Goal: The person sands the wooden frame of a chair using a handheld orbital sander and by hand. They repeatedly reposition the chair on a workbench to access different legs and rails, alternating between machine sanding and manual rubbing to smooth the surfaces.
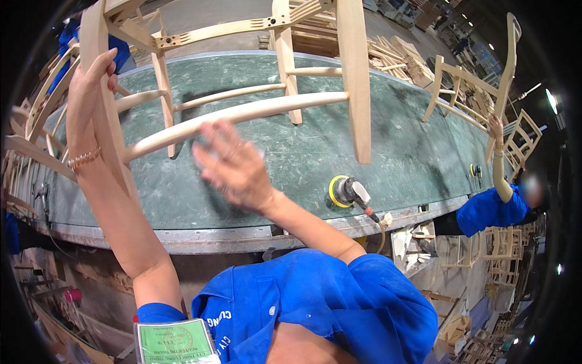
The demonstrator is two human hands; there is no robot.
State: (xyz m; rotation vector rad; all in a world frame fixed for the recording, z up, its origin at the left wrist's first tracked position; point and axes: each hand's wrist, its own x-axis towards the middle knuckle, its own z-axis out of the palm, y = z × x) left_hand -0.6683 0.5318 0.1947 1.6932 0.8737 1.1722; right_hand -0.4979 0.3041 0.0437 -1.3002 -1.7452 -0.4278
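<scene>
A pale unfinished wooden chair frame [356, 79] stands on the green worktable. My left hand [91, 91] is wrapped round its near left leg [94, 33], fingers closed on the wood. My right hand [236, 167] is at the near side of the long curved rung [279, 108], its fingertips close to the wood. Motion blurs those fingers, and I cannot tell whether they touch the rung. Something pale shows beside the right palm, too smeared to name. To the right of that hand, an orbital sander [348, 191] with a yellow-rimmed pad rests on the tabletop.
The green worktable [303, 158] has a metal front edge; the sander's hose [382, 233] hangs over it. On the right, a co-worker [494, 209] in blue holds another chair frame [467, 79]. More chair parts [36, 145] crowd the left, with stacked wood [394, 54] behind the table.
</scene>
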